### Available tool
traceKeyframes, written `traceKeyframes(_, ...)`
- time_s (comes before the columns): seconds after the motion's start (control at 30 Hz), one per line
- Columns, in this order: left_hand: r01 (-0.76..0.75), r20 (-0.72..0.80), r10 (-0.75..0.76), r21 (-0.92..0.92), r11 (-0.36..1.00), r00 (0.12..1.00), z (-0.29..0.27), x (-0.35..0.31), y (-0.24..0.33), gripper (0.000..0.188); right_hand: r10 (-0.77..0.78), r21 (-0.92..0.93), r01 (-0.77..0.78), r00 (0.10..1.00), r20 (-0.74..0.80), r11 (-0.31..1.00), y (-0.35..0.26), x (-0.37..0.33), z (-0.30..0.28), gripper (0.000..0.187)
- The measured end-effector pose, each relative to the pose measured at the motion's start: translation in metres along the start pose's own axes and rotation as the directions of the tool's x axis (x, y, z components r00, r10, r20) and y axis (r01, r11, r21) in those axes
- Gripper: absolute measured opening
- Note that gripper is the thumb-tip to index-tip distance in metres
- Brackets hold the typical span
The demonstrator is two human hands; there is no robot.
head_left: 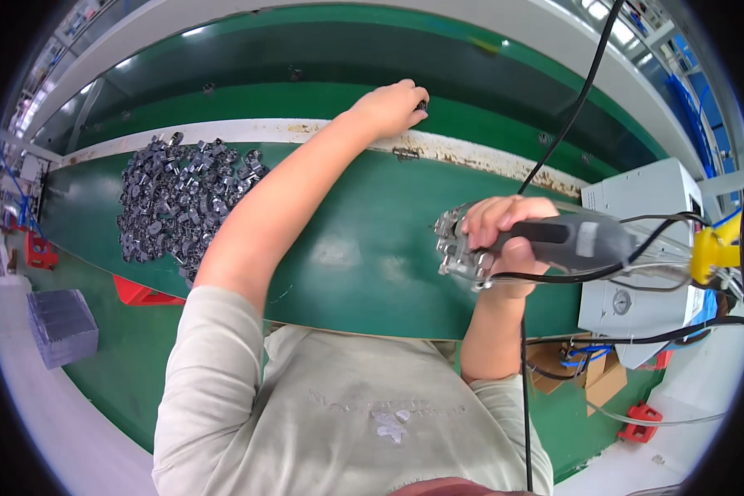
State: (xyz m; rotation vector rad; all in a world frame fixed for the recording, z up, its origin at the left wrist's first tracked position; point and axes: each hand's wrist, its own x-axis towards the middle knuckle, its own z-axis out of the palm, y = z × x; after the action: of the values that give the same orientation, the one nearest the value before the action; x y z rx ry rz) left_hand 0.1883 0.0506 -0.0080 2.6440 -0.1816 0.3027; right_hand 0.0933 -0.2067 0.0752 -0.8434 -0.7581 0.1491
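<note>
My left hand (pixel 393 107) reaches over the white ledge to the green belt behind the table. Its fingers are closed around a small dark part (pixel 422 106), mostly hidden by them. My right hand (pixel 508 236) grips a grey and black handheld tool (pixel 583 240) above the right side of the green tabletop (pixel 347 248). The tool's metal jaw-like head (pixel 459 248) points left, and a cable and clear tubing run from its rear. A heap of small dark clip-like parts (pixel 182 198) lies on the left of the table.
One dark part (pixel 405 155) lies by the rusty white ledge (pixel 488 168). More small parts (pixel 295 73) sit on the belt. A white machine box (pixel 636 198) stands at the right, with black cable (pixel 579 99) hanging across. Red stools (pixel 639 423) and a grey box (pixel 62 326) are on the floor.
</note>
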Motion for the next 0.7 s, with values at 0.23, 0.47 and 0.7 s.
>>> traceKeyframes(0.23,0.061,0.229,-0.026,-0.148,0.987,0.973,-0.022,-0.155,0.114,0.029,-0.017,-0.039,0.017,1.000,-0.011,0.999,-0.015,0.005,-0.007,0.035)
traceKeyframes(0.47,0.070,0.043,-0.065,-0.111,0.991,0.997,-0.013,-0.171,0.109,0.038,0.056,-0.030,-0.055,0.998,0.013,0.998,-0.006,0.006,-0.001,0.034)
traceKeyframes(0.7,0.006,0.009,-0.005,-0.143,0.990,1.000,-0.008,-0.174,0.092,0.030,0.061,-0.005,-0.061,0.991,0.120,0.998,-0.005,0.006,-0.001,0.036)
